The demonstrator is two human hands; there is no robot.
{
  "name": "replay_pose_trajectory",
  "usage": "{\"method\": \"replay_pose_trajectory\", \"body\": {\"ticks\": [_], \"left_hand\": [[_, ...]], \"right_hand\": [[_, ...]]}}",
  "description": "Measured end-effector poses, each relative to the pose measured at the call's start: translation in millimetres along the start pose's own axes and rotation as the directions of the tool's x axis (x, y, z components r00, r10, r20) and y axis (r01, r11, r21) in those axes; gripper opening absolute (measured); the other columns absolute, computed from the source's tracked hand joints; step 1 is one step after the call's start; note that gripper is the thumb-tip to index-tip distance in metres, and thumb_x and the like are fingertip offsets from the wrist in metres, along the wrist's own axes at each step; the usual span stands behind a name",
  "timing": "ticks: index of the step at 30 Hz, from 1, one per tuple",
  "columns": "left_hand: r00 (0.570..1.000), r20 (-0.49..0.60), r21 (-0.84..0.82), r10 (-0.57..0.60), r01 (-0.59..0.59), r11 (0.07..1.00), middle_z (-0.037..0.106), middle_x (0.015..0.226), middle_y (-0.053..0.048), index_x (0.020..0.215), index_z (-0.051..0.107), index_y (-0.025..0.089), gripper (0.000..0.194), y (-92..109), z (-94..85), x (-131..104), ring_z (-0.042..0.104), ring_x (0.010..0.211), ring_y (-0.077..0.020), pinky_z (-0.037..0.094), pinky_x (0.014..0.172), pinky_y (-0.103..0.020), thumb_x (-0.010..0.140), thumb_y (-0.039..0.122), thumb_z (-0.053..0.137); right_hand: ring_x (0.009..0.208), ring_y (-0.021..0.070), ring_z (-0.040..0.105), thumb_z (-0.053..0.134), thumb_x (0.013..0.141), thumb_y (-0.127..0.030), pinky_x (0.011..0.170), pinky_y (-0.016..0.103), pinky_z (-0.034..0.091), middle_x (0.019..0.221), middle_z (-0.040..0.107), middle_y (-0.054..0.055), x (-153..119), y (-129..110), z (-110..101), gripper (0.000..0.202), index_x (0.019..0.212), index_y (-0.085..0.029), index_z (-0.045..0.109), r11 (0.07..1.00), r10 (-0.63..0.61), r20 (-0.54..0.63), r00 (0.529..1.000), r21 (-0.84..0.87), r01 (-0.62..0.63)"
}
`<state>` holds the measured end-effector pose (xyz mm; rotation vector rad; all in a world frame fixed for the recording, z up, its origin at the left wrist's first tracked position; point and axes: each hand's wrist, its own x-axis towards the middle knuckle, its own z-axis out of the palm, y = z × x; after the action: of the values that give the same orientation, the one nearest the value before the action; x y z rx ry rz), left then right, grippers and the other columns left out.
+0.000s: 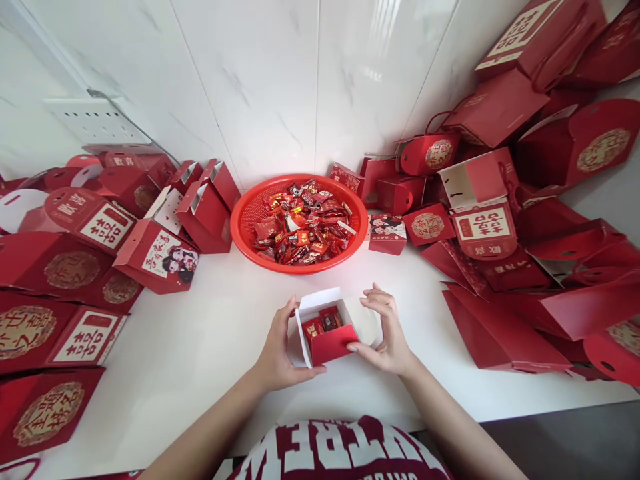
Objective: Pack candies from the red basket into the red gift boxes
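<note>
One shirt [350,453], two hands [277,350] [389,337], one box [333,347]

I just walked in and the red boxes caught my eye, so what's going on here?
Someone is handling a small open red box over a white table. The left hand grips its left end; the right hand has its thumb against the right side, fingers spread. A few wrapped pieces lie inside. Beyond stands a red basket with many more, and other red boxes crowd both sides.
</note>
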<state>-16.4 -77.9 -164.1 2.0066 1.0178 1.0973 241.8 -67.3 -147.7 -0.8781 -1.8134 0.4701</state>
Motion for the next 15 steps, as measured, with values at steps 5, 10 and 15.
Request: {"method": "replay_pose_trajectory", "body": {"ticks": [5,10,15], "left_hand": [[0.999,-0.006,-0.062,0.05,-0.051,0.997,0.041,0.137,-0.016,0.145,0.031,0.027,0.11,0.6,-1.3,6.3,0.045,0.128,-0.0381,0.042,0.105,-0.06,0.055,0.049,0.09],[0.993,0.039,-0.056,0.107,-0.105,0.993,0.039,0.142,-0.019,0.139,0.036,0.025,0.108,3.1,-0.4,11.7,0.038,0.136,-0.0407,0.036,0.109,-0.063,0.051,0.055,0.09],[0.986,0.132,0.04,0.097,-0.103,0.994,0.031,0.15,-0.022,0.148,0.027,0.022,0.112,7.6,0.3,11.3,0.031,0.142,-0.0421,0.032,0.113,-0.062,0.059,0.058,0.084]], "right_hand": [[0.145,0.0331,0.029,0.061,0.091,-0.032,0.115,0.059,0.033,0.155,0.03,0.013,1.4,-8.5,7.5,0.071,0.152,-0.027,0.025,0.972,0.203,0.057,0.978,0.106,-0.208],[0.144,0.0274,0.036,0.049,0.098,-0.028,0.114,0.051,0.039,0.159,0.031,0.011,-1.3,-13.5,16.6,0.069,0.157,-0.028,0.013,0.947,0.244,0.118,0.963,0.186,-0.263],[0.141,0.0273,0.04,0.045,0.1,-0.027,0.114,0.051,0.039,0.153,0.043,0.009,-2.4,-11.7,16.3,0.051,0.151,-0.029,0.037,0.989,0.085,0.227,0.97,0.097,-0.11]]}}
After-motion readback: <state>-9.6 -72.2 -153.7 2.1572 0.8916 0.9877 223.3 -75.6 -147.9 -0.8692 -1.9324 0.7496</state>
